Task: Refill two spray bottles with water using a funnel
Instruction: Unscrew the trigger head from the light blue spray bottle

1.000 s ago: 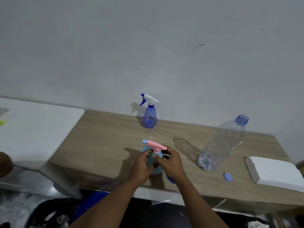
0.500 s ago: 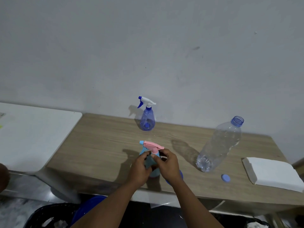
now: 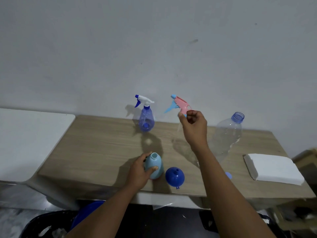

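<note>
While the left hand (image 3: 139, 170) wraps its fingers and thumb around the body of the pale blue plastic spray bottle (image 3: 154, 166), that bottle stands upright near the front edge of the light wood-grain table (image 3: 103, 146), its round neck uncapped and facing up. Taking this pale blue bottle as the landmark, the head view shows the dark blue plastic funnel (image 3: 175, 176) resting mouth down just to its right, spout pointing upward, apart from it. Above and to the right of the bottle, the right hand (image 3: 193, 127) is raised over the table with its fingertips pinched shut on the base of the pink and light blue trigger sprayer head (image 3: 180, 104), whose nozzle points left; a thin clear dip tube hangs from it, faint against the table. Behind the bottle, against the grey wall, stands the translucent dark blue spray bottle with a white and blue trigger (image 3: 145, 117), upright and capped. Far to the right of the pale bottle, beyond the right forearm, the large clear plastic water bottle (image 3: 226, 134) stands uncapped with a blue neck ring; it looks tilted, though this may be the wide lens. Its small blue cap (image 3: 229, 176) lies on the table, partly hidden by the forearm. Farther right sits a folded white cloth (image 3: 272, 167). A white surface (image 3: 25, 140) adjoins the table on the left.
</note>
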Tool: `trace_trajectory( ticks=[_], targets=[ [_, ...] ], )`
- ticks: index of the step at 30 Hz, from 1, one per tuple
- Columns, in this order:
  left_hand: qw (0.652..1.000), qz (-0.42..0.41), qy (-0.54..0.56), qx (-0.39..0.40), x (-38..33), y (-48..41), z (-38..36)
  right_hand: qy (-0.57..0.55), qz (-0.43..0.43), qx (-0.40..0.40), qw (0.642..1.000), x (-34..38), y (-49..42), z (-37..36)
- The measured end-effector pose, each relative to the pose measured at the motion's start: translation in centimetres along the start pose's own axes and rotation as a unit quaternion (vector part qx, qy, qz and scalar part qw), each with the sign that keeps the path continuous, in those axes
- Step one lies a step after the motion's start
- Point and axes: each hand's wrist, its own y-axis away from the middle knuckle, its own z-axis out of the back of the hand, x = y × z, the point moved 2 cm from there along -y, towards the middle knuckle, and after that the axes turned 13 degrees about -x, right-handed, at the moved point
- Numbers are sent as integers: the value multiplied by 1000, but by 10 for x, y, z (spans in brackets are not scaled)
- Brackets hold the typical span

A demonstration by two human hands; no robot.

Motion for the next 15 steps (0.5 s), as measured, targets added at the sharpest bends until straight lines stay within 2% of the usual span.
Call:
trace_trajectory(
  ticks=[3, 8, 15],
  targets=[
    [1000, -2, 1, -4, 0, 0, -1, 106, -22, 5, 994, -27, -16, 15],
    [1000, -8, -6, -6, -3, 0, -1, 282, -72, 77, 954, -99, -10, 33],
    [1000, 0, -6, 3, -5, 0, 0, 351, -118, 127, 920, -148, 4, 38]
  ],
)
